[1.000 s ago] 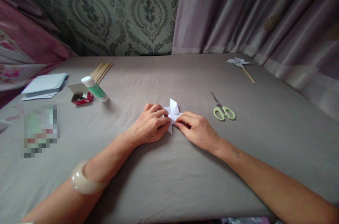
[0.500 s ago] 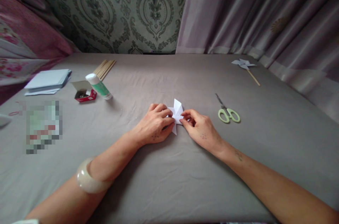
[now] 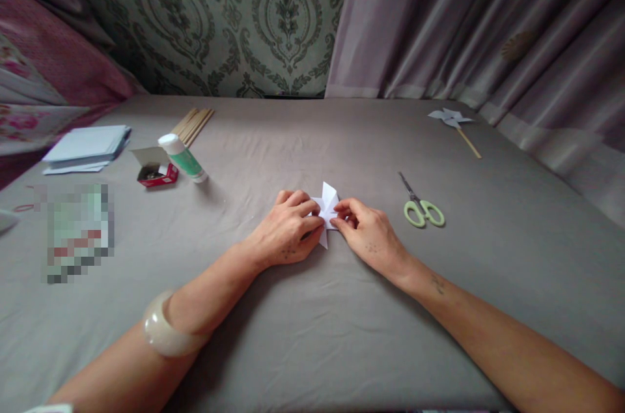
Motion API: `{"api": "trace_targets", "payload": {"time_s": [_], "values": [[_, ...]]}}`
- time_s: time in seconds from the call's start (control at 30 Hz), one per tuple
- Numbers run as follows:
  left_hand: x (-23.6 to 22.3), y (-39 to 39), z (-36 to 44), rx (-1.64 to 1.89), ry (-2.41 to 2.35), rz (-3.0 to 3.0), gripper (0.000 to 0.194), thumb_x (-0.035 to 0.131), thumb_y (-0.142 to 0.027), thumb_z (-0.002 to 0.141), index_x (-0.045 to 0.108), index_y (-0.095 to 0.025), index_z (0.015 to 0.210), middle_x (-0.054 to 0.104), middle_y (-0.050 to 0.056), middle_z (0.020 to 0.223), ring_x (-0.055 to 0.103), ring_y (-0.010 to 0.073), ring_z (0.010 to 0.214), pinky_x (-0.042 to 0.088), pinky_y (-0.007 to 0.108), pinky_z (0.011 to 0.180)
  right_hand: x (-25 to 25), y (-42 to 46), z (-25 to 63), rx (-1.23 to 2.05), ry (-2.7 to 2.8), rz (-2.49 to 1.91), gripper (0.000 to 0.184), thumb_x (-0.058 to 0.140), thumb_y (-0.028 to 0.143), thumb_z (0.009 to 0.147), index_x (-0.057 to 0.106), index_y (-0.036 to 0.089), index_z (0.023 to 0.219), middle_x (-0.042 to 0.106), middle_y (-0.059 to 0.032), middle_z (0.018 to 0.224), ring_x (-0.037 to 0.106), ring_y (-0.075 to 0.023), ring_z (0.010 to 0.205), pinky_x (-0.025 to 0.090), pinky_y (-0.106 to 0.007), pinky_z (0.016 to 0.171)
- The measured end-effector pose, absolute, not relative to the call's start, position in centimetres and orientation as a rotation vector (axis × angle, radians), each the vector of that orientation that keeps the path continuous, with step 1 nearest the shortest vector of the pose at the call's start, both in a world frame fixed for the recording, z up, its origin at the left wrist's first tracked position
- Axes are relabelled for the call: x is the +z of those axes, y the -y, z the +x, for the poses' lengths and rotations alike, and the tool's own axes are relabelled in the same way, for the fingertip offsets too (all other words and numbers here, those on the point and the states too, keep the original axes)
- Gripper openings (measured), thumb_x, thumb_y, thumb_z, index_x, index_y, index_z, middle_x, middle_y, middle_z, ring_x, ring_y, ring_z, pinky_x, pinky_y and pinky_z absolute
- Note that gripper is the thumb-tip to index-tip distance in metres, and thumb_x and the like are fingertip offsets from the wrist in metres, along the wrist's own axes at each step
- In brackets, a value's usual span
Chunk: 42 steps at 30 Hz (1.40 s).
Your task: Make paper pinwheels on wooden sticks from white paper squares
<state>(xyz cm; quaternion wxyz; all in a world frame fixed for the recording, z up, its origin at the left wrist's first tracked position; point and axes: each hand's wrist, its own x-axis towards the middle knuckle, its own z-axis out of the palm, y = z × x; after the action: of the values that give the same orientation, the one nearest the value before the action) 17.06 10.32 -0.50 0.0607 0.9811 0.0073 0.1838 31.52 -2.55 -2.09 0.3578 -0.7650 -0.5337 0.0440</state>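
Observation:
A small white paper pinwheel [image 3: 329,197] lies between my hands on the grey cloth, one pointed blade standing up at the back and another pointing toward me. My left hand [image 3: 291,227] is closed on its left side, fingers curled and covering part of the paper. On the right side, my right hand [image 3: 368,230] pinches the paper between thumb and fingertips. To the right of that hand lie scissors [image 3: 420,211] with pale green handles, their blades pointing away from me. The pinwheel's middle is partly hidden by my fingers.
At the back right lies a finished-looking pinwheel on a stick [image 3: 452,118]. On the left are a glue stick [image 3: 183,159], a red box [image 3: 159,175] of small dark items, several wooden sticks [image 3: 195,126], a stack of paper [image 3: 88,144] and a blurred-out item [image 3: 78,230].
Both hands stay on the paper pinwheel with almost no movement. The right fingertips have shifted very slightly, and the view has moved a little.

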Motion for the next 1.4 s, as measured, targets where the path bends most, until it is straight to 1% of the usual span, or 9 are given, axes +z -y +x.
{"api": "trace_targets", "payload": {"time_s": [0.4, 0.67, 0.83, 1.03, 1.4], "values": [[-0.5, -10.3, 17.1, 0.552, -0.021, 2.951, 0.026, 0.047, -0.027, 0.092, 0.072, -0.021, 0.086, 0.068, 0.005, 0.093, 0.052, 0.0211, 0.091, 0.033, 0.039, 0.082, -1.5, 2.2, 31.4, 0.121, 1.465, -2.035, 0.011, 0.063, 0.016, 0.083, 0.062, 0.02, 0.093, 0.071, -0.0059, 0.085, 0.068, -0.0203, 0.077, 0.049, -0.031, 0.068], [-0.4, -10.3, 17.1, 0.547, -0.026, 2.957, 0.026, 0.047, -0.026, 0.092, 0.072, -0.021, 0.086, 0.068, 0.005, 0.092, 0.052, 0.021, 0.091, 0.034, 0.038, 0.082, -1.0, 2.0, 31.4, 0.161, 1.514, -2.071, 0.01, 0.062, 0.015, 0.085, 0.062, 0.017, 0.094, 0.072, -0.007, 0.09, 0.068, -0.021, 0.083, 0.048, -0.03, 0.071], [-0.4, -10.2, 17.2, 0.538, -0.037, 2.961, 0.026, 0.047, -0.027, 0.092, 0.072, -0.021, 0.087, 0.069, 0.005, 0.093, 0.053, 0.0211, 0.091, 0.034, 0.038, 0.082, -0.8, 1.9, 31.5, 0.176, 1.584, -2.078, 0.004, 0.061, 0.016, 0.086, 0.065, 0.017, 0.089, 0.071, -0.0063, 0.087, 0.066, -0.0196, 0.081, 0.046, -0.029, 0.072], [-0.4, -10.2, 17.1, 0.542, -0.034, 2.953, 0.027, 0.047, -0.026, 0.092, 0.072, -0.022, 0.088, 0.069, 0.005, 0.092, 0.053, 0.0206, 0.091, 0.034, 0.039, 0.082, -0.8, 1.8, 31.8, 0.205, 1.667, -2.041, 0.014, 0.057, 0.019, 0.09, 0.07, 0.018, 0.089, 0.069, -0.0062, 0.087, 0.064, -0.0177, 0.083, 0.045, -0.028, 0.075], [-0.2, -10.2, 17.2, 0.533, -0.049, 2.939, 0.028, 0.046, -0.026, 0.092, 0.072, -0.02, 0.083, 0.069, 0.005, 0.091, 0.054, 0.0206, 0.091, 0.035, 0.039, 0.082, -0.6, 1.8, 31.8, 0.241, 1.696, -2.047, 0.019, 0.056, 0.018, 0.091, 0.074, 0.017, 0.089, 0.07, -0.0072, 0.09, 0.064, -0.0178, 0.085, 0.045, -0.027, 0.076]]}}
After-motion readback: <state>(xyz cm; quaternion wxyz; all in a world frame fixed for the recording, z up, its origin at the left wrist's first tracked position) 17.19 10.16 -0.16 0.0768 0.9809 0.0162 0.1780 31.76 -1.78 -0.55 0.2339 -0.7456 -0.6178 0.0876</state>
